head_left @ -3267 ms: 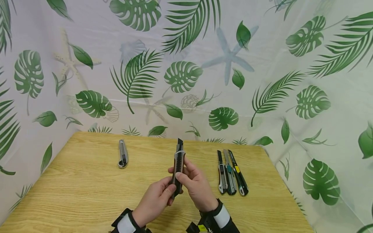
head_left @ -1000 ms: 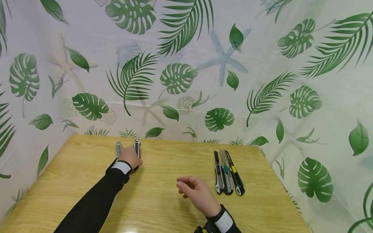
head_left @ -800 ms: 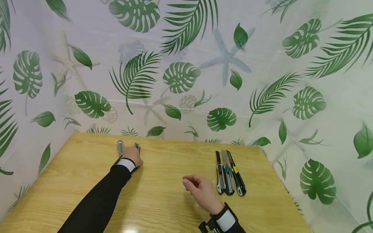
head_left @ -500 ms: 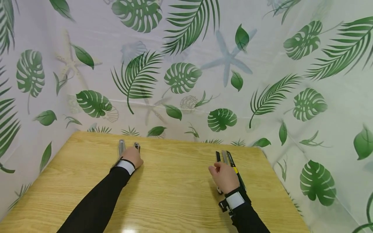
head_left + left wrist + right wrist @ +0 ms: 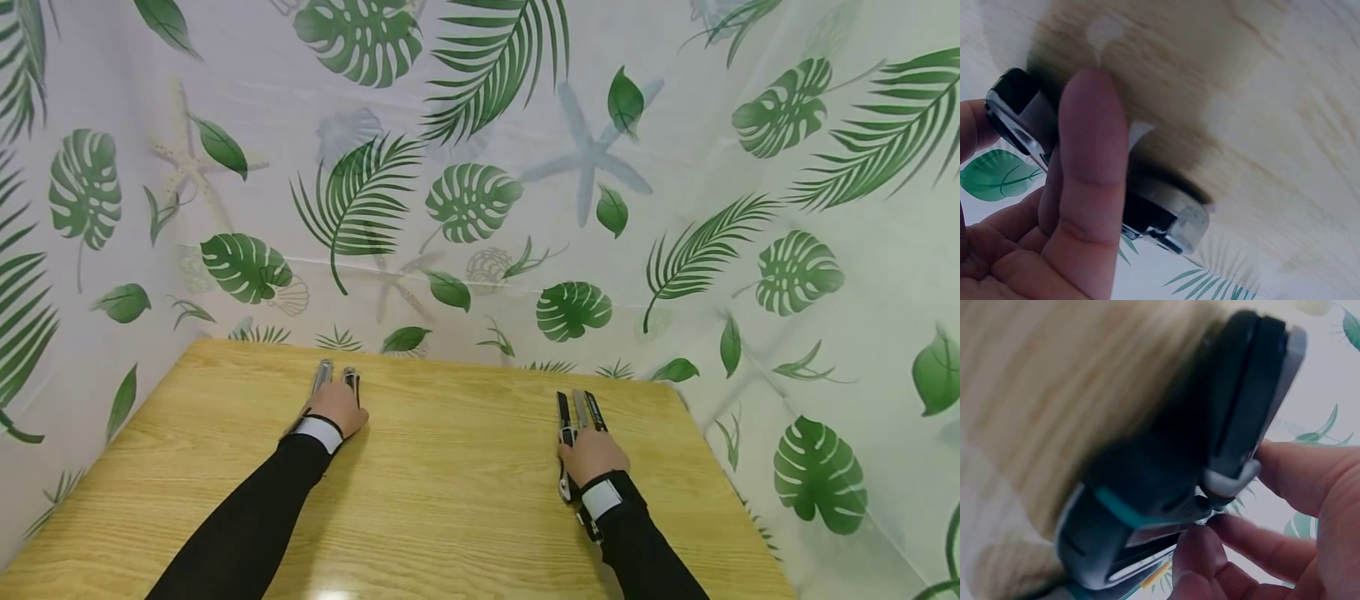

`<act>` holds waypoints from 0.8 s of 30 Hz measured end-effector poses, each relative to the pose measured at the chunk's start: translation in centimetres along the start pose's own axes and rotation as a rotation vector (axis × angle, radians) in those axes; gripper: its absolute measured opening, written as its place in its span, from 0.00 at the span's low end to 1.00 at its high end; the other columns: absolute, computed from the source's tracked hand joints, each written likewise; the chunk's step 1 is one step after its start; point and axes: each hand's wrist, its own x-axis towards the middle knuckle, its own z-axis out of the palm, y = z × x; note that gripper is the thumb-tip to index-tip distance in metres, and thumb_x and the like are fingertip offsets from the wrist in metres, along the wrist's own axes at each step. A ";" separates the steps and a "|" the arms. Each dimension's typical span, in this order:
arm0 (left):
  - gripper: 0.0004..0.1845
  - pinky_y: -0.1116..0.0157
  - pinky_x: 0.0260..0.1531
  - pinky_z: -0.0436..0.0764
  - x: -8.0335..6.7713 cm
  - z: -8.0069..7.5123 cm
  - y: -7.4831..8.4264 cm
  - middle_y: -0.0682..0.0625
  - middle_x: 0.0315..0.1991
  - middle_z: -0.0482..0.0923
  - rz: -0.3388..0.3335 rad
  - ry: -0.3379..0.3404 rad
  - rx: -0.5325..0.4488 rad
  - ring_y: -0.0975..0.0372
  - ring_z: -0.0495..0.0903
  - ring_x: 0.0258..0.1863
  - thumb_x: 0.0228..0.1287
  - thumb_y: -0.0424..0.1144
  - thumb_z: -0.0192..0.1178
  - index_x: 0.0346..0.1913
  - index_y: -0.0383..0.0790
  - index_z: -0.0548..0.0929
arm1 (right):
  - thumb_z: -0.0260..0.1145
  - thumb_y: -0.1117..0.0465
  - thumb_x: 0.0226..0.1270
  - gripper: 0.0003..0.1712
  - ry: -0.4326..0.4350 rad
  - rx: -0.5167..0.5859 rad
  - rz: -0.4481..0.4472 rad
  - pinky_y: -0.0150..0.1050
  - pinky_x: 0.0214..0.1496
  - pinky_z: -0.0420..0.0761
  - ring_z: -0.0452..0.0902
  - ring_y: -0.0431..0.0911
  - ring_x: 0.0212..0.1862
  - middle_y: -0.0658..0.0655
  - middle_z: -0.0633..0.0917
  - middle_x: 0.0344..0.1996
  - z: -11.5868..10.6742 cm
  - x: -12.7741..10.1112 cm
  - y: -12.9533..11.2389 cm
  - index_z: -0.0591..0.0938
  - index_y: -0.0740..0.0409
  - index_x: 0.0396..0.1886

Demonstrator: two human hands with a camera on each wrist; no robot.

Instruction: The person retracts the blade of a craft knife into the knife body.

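Note:
At the back left of the table, my left hand (image 5: 339, 406) covers two snap-off utility knives lying close together. It holds the right-hand knife (image 5: 1019, 112) between thumb and fingers. One finger (image 5: 1092, 137) runs down between that knife and the left-hand knife (image 5: 1172, 215), whose silver end (image 5: 322, 373) shows past the hand. On the right, my right hand (image 5: 596, 454) bends over three knives lying side by side with blades out. Its thumb and fingertips (image 5: 1194, 550) grip the leftmost, black-bladed knife (image 5: 1250, 394). The teal-trimmed knife (image 5: 1104, 531) lies beside it, and the hand hides most of the third knife (image 5: 595, 411).
Both rows of knives rest on a wood-grain table (image 5: 450, 467), with a wide stretch of tabletop between them. A white leaf-print sheet (image 5: 480, 267) hangs behind the table and along its sides.
Earlier both hands held a knife with its blade out; it now lies at the left, blade drawn in. The left-hand knife has tilted toward it. My right hand has moved right onto the three knives.

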 end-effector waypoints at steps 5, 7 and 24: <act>0.21 0.60 0.21 0.72 0.1 0.2 -0.1 0.46 0.15 0.73 0.022 0.018 0.009 0.55 0.73 0.16 0.64 0.37 0.63 0.13 0.41 0.71 | 0.69 0.45 0.69 0.26 0.011 -0.027 -0.013 0.46 0.19 0.74 0.75 0.52 0.20 0.66 0.81 0.29 -0.2 -0.1 -0.5 0.84 0.64 0.24; 0.22 0.61 0.21 0.71 0.0 0.2 -0.1 0.46 0.15 0.72 0.026 0.023 0.014 0.56 0.73 0.16 0.64 0.38 0.63 0.13 0.41 0.71 | 0.69 0.46 0.70 0.24 0.012 -0.020 -0.026 0.45 0.18 0.72 0.74 0.52 0.18 0.63 0.80 0.24 0.0 -0.2 -0.7 0.83 0.63 0.24; 0.27 0.60 0.33 0.81 -7.1 -0.1 6.4 0.47 0.40 0.86 0.203 0.121 -0.488 0.61 0.82 0.33 0.71 0.58 0.62 0.55 0.36 0.86 | 0.71 0.58 0.61 0.16 -0.047 0.383 -0.223 0.35 0.19 0.62 0.62 0.40 0.17 0.47 0.71 0.14 -0.3 -3.3 -4.5 0.78 0.57 0.18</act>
